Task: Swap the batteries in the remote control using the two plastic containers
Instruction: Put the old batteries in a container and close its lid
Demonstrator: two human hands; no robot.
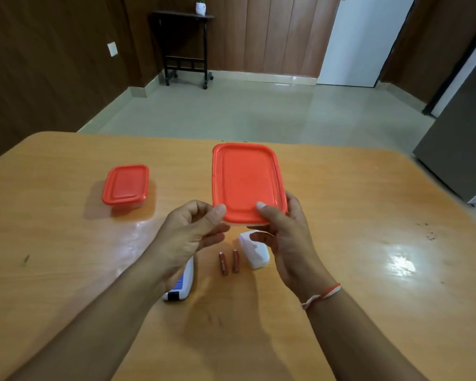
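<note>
A clear plastic container with a red lid (246,182) is held up above the table, tilted toward me. My right hand (283,240) grips its near right corner, thumb on the lid. The thumb of my left hand (193,237) touches the near left edge of the lid, its fingers loosely curled below. A second, smaller red-lidded container (125,184) stands closed on the table to the left. Two dark red batteries (228,262) lie side by side under my hands. The white remote control (180,284) lies partly hidden under my left wrist. Its white battery cover (252,250) lies beside the batteries.
The wooden table (368,257) fills the lower view, with its far edge just beyond the containers. A grey fridge (462,149) stands at the right. A small dark side table (184,48) stands by the far wall.
</note>
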